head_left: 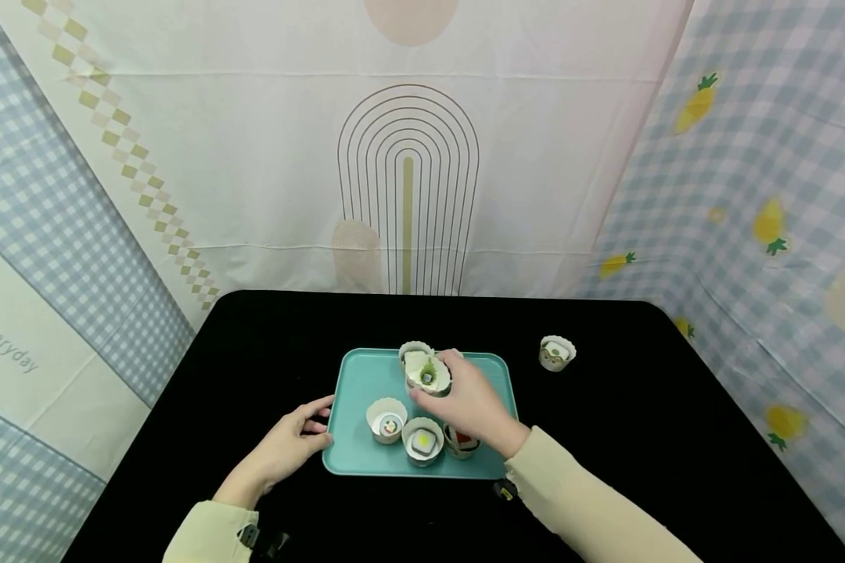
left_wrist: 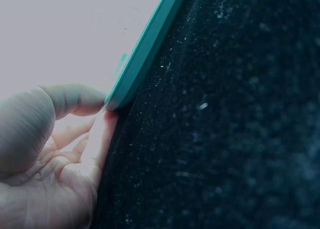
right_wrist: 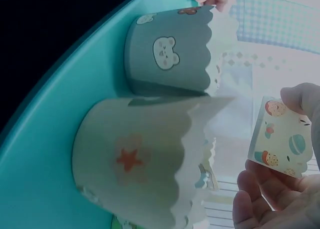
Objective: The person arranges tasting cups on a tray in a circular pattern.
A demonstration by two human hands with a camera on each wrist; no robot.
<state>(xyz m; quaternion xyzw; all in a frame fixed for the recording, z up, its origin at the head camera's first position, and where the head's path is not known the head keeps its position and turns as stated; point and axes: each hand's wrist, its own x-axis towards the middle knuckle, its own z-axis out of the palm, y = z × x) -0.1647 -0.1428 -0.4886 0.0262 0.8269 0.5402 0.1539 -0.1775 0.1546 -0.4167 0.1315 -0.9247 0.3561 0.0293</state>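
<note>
My right hand (head_left: 477, 403) pinches a pale paper baking cup (right_wrist: 283, 139) with a cookie print between thumb and fingers. It holds the cup above the rear part of the teal tray (head_left: 357, 391). A small green-topped piece (head_left: 428, 374) sits in this cup. My left hand (head_left: 285, 447) touches the tray's left edge near the front corner, its fingers loosely bent. On the tray's front half stand three cups: a left cup (head_left: 387, 403) with a round piece, a middle cup (head_left: 422, 457) with a white-and-yellow piece, and a right cup (head_left: 462, 452) partly under my right hand.
Another cup (head_left: 415, 346) stands at the tray's back, partly hidden by the held one. To the right of the tray, a separate cup (head_left: 555, 362) with a whitish piece stands on the black table (head_left: 627, 438). A patterned cloth backdrop (head_left: 267, 172) hangs behind the table.
</note>
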